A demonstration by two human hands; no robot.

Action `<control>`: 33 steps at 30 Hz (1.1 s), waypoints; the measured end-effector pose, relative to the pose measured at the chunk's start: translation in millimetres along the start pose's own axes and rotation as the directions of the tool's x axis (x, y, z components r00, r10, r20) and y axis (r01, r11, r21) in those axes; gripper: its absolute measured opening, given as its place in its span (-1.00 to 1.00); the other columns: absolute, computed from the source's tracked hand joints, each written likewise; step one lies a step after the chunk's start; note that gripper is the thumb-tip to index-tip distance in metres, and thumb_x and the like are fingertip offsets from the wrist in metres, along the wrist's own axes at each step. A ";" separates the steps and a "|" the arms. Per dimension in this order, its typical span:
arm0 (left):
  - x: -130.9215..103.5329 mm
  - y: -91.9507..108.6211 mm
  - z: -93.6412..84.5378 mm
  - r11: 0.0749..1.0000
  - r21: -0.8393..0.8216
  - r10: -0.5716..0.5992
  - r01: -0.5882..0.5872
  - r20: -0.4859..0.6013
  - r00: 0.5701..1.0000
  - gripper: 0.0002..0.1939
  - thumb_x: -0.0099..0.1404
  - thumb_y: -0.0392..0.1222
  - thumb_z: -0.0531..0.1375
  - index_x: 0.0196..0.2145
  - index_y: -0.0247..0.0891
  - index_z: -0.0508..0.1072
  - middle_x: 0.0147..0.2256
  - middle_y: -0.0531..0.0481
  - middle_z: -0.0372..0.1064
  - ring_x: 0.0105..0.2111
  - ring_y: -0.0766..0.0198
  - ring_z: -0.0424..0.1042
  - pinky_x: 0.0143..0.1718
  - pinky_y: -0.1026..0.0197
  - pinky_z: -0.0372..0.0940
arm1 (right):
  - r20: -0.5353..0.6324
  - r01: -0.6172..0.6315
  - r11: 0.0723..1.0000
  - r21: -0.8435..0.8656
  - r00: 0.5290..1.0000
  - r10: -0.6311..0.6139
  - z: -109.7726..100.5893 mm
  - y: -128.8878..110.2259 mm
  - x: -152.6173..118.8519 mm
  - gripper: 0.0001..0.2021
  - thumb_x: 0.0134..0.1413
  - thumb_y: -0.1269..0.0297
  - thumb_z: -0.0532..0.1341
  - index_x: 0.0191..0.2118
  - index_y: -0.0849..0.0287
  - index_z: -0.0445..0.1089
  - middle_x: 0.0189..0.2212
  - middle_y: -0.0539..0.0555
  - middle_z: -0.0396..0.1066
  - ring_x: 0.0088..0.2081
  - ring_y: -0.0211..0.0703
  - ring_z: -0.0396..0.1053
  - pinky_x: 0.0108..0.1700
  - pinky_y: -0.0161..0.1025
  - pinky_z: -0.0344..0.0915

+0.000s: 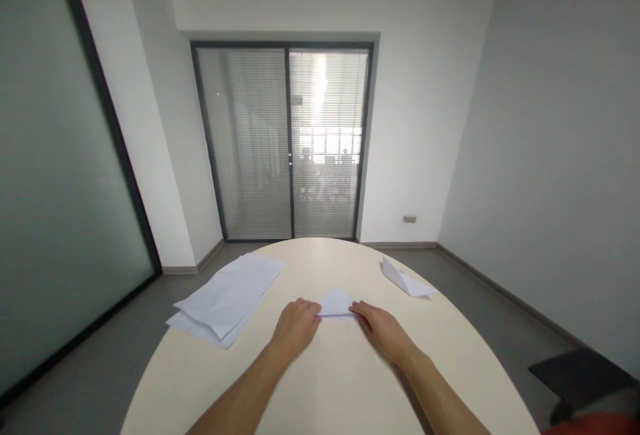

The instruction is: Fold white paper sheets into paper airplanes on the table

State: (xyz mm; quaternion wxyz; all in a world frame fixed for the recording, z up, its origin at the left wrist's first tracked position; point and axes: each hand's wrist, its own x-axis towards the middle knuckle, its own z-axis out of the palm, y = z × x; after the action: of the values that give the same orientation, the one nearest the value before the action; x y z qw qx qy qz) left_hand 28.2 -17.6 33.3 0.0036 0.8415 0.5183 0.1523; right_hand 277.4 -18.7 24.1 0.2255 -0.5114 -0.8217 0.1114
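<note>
Pinching folded plain white paper at opposite ends, left hand and right hand flank it.

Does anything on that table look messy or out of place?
Mildly: the loose sheets on the left lie unevenly, their corners askew, and seem to poke past the edge of the table. Nothing looks spilled or torn.

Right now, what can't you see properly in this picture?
All in the head view:
Folded paper: its side corners, covered by the left hand and right hand.
Lower sheet: mostly hidden by the top sheet.
Shapes beyond the glass door: blurred behind blinds.
Red thing: cut off by the picture's bottom edge.
</note>
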 end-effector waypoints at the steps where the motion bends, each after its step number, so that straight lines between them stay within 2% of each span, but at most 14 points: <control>1: -0.3 -0.3 -0.2 1.000 -0.009 -0.001 0.001 0.004 1.000 -0.79 0.40 -0.19 0.05 -0.07 -0.14 0.43 -0.12 -0.06 0.45 -0.05 0.12 0.34 -0.04 0.13 0.18 | -0.004 -0.012 1.000 0.001 1.000 0.012 -0.8 -0.7 -0.2 -0.62 0.31 0.21 -0.06 0.09 0.02 0.39 0.10 0.08 0.40 0.14 -0.09 0.32 0.16 -0.14 0.22; 4: -0.3 -1.0 -0.2 1.000 -0.017 -0.008 0.008 0.005 1.000 -0.77 0.40 -0.20 0.05 -0.06 -0.13 0.44 -0.10 -0.05 0.45 -0.05 0.12 0.33 -0.03 0.13 0.18 | -0.009 -0.058 0.998 0.002 0.998 0.058 -3.4 -3.6 -0.4 -0.64 0.30 0.20 -0.04 0.06 0.01 0.41 0.05 0.08 0.44 0.08 -0.08 0.37 0.11 -0.15 0.26; 9: 1.2 -1.3 0.2 1.000 0.007 -0.013 0.013 0.011 1.000 -0.78 0.41 -0.25 0.03 -0.16 -0.12 0.47 -0.17 -0.03 0.48 -0.10 0.14 0.36 -0.09 0.15 0.19 | -0.063 -0.076 0.997 -0.009 0.995 0.076 -3.0 -1.8 0.5 -0.64 0.29 0.20 -0.04 0.03 0.04 0.42 0.02 0.08 0.46 0.05 -0.07 0.39 0.11 -0.16 0.25; 16: 0.0 -2.7 0.0 1.000 0.031 -0.008 0.008 0.009 1.000 -0.75 0.43 -0.26 0.00 -0.21 -0.12 0.48 -0.25 -0.03 0.48 -0.16 0.14 0.39 -0.17 0.18 0.21 | -0.128 -0.070 0.997 0.029 0.989 0.074 0.7 5.0 2.0 -0.64 0.18 0.33 0.03 0.01 0.13 0.45 0.02 0.10 0.47 0.06 -0.09 0.39 0.17 -0.15 0.22; 20: -0.1 -5.3 3.6 0.999 0.044 0.007 -0.006 -0.007 1.000 -0.75 0.43 -0.26 0.01 -0.22 -0.11 0.49 -0.24 -0.03 0.48 -0.18 0.15 0.39 -0.19 0.19 0.21 | -0.138 -0.097 0.990 0.099 0.984 0.110 1.1 8.7 2.9 -0.63 0.12 0.36 0.05 -0.03 0.17 0.49 0.04 0.12 0.45 0.09 -0.08 0.38 0.22 -0.12 0.19; 23: 0.1 -6.6 5.2 0.998 0.048 0.031 -0.030 -0.003 1.000 -0.75 0.42 -0.26 0.02 -0.25 -0.12 0.50 -0.24 -0.02 0.48 -0.19 0.15 0.38 -0.20 0.20 0.21 | -0.131 -0.161 0.970 0.181 0.974 0.186 2.8 13.1 3.4 -0.62 0.07 0.36 0.07 -0.03 0.21 0.49 0.07 0.13 0.43 0.10 -0.06 0.37 0.23 -0.09 0.18; 28: 0.0 -5.2 2.8 0.999 0.043 0.015 -0.017 0.028 0.999 -0.74 0.43 -0.25 0.02 -0.25 -0.15 0.51 -0.20 -0.03 0.47 -0.16 0.15 0.37 -0.15 0.19 0.22 | -0.141 -0.219 0.922 0.320 0.951 0.275 5.5 16.5 4.8 -0.58 0.01 0.35 0.10 -0.01 0.28 0.49 0.07 0.17 0.43 0.11 -0.05 0.36 0.24 -0.15 0.16; 33: -0.9 -2.9 1.5 0.999 0.028 0.022 -0.022 0.003 1.000 -0.69 0.45 -0.16 -0.02 -0.26 -0.19 0.52 -0.20 -0.03 0.48 -0.17 0.15 0.36 -0.14 0.18 0.24 | -0.167 -0.277 0.866 0.415 0.913 0.372 6.3 22.8 7.8 -0.61 -0.03 0.31 0.17 -0.06 0.24 0.52 -0.05 0.17 0.51 -0.03 -0.01 0.46 0.13 -0.16 0.25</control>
State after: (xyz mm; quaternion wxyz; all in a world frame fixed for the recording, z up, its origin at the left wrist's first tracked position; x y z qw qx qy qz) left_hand 25.7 -16.9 31.3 -0.0092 0.8473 0.5112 0.1441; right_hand 289.5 -1.2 11.1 0.3971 -0.5989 -0.6516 0.2431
